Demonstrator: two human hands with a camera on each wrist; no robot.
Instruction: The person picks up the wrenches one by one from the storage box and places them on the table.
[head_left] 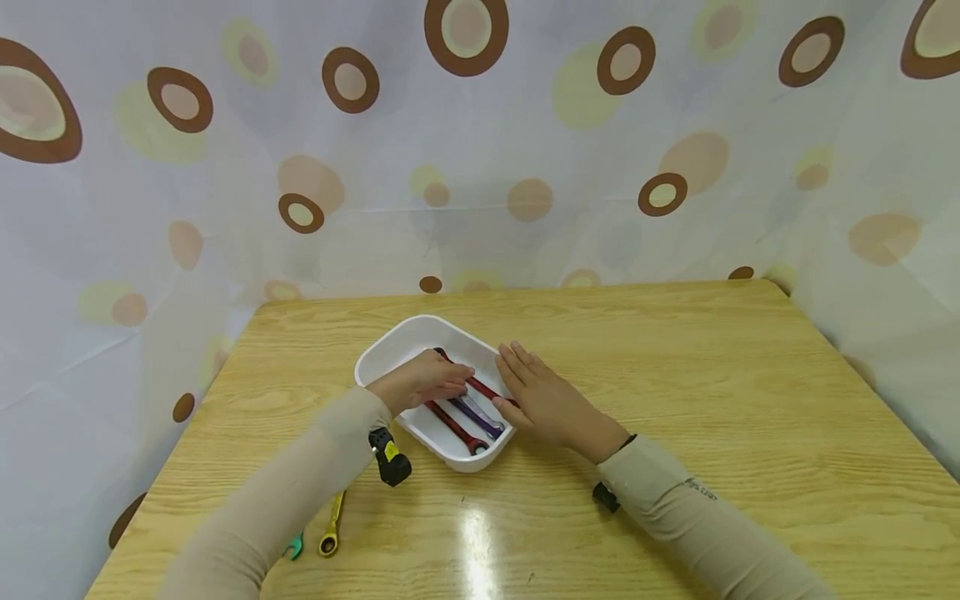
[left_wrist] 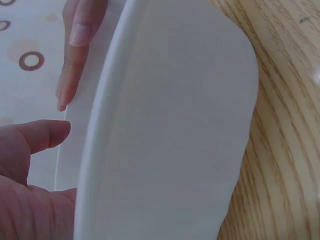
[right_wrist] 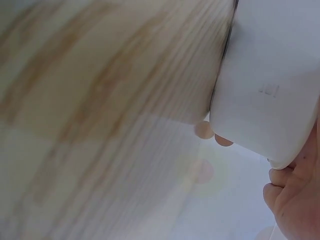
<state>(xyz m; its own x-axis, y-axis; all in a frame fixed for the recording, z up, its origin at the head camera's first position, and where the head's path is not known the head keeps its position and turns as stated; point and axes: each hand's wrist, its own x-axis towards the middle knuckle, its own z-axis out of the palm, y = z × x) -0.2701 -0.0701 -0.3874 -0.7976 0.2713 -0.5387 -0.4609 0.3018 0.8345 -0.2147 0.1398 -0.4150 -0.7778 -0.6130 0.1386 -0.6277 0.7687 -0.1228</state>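
A white plastic bin (head_left: pixel 390 354) holds several combination wrenches: one red-handled wrench (head_left: pixel 456 428) near its front wall, a purple one (head_left: pixel 477 417) beside it, and another red wrench (head_left: pixel 486 389) farther back. My left hand (head_left: pixel 423 379) reaches in across the left rim, its fingers extended over the wrenches and partly covering them. In the left wrist view the bin's outer wall (left_wrist: pixel 175 120) fills the middle. My right hand (head_left: pixel 551 404) lies along the right rim with straight fingers; the right wrist view has that hand (right_wrist: pixel 300 200) against the bin's outside.
On the wooden table (head_left: pixel 675 358), a yellow ratchet wrench (head_left: pixel 331 529) and a green wrench (head_left: pixel 296 546) lie at the front left, partly hidden by the left sleeve (head_left: pixel 292 483). A patterned curtain (head_left: pixel 495 142) hangs behind and at both sides.
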